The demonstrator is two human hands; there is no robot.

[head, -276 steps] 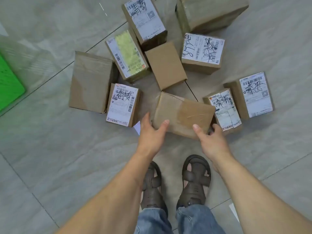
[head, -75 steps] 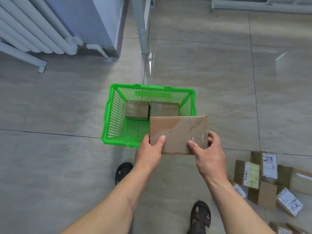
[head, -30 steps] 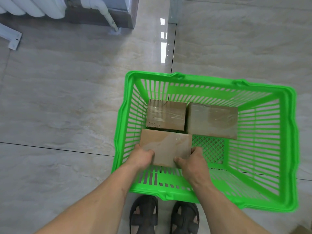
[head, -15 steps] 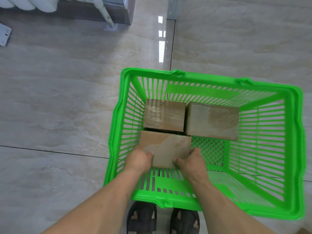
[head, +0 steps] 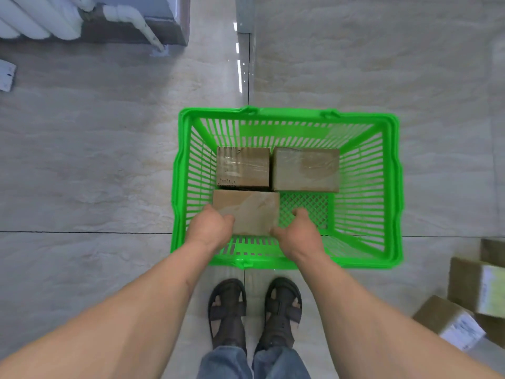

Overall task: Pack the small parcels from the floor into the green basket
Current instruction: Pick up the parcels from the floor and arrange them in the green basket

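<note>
Green basket (head: 393, 187): holding three brown parcels.
Front parcel (head: 246, 212): lying before the other two.
Left hand (head: 209, 231): fingers curling on the front parcel.
Right hand (head: 299, 236): fingers loosening, thumb touching it.

A glossy grey-beige tiled floor (head: 82, 165) with dark grout lines fills the view. At the top left stands a white radiator (head: 32, 20), and a white pipe (head: 136, 23) slants from it down to the floor. At the bottom, two dark brown sandals (head: 228, 313) stand side by side below blue jeans cuffs (head: 254, 362).
</note>
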